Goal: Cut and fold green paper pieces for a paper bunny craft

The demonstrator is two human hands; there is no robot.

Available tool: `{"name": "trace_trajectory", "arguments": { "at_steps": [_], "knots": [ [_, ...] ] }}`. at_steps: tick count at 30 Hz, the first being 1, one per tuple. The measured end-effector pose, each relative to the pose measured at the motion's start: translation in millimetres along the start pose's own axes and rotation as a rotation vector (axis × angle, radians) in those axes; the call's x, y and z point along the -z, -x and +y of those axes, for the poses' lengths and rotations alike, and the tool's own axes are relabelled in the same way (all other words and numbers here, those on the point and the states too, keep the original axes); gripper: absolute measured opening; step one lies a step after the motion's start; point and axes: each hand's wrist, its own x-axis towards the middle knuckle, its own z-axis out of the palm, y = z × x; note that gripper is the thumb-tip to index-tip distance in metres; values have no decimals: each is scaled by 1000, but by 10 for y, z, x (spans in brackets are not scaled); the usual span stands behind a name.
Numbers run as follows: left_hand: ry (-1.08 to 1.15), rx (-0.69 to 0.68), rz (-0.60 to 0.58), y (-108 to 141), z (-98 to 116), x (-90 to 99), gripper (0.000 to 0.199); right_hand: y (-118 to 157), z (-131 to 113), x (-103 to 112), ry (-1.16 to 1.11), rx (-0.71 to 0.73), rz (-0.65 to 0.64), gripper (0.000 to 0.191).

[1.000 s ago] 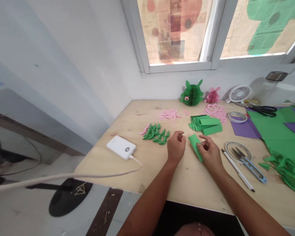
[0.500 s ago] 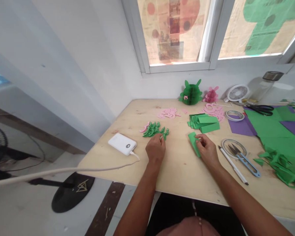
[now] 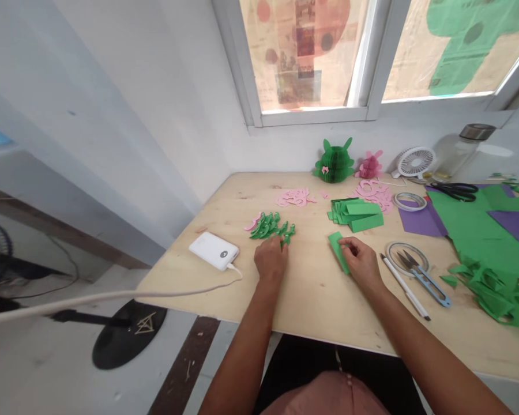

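My left hand (image 3: 270,259) is closed, its thumb and fingertips at the near edge of a group of small curved green paper cutouts (image 3: 264,226). The fingertips meet the nearest green cutout (image 3: 287,236), and part of the pinch is hidden. A pink curved cutout (image 3: 253,222) lies at the group's left end. Farther right, my right hand (image 3: 361,260) pinches the edge of a folded green paper strip (image 3: 338,249), which slants on the table. Just beyond it lies a stack of folded green strips (image 3: 357,214).
Right of my right hand lie a white pen (image 3: 404,286), a tape roll (image 3: 395,251) and blue snips (image 3: 428,281). Green scraps (image 3: 497,291) spread farther right. A white power bank (image 3: 214,251) with a cable is at left. Paper figures (image 3: 334,162) and a small fan (image 3: 415,162) stand behind.
The view has shifted slightly. Both hands stay in nearly the same places, the left by the green cutouts and the right at the folded strip.
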Motion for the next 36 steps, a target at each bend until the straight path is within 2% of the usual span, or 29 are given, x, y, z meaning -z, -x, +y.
{"name": "trace_trajectory", "arguments": {
  "at_steps": [9, 18, 25, 29, 36],
  "knots": [
    [43, 23, 83, -7, -11, -5, 18, 5, -18, 1, -32, -8, -10, 28],
    [296, -14, 259, 47, 124, 130, 12, 87, -126, -48, -150, -7, -34, 27],
    [464, -79, 189, 282, 483, 118, 9, 144, -158, -74, -241, -35, -23, 34],
    [444, -119, 156, 413, 644, 74, 13, 129, -173, -73, -298, -44, -6, 38],
    [380, -271, 72, 567, 780, 49, 12, 109, -203, -74, -366, -56, -36, 41]
  ]
}}
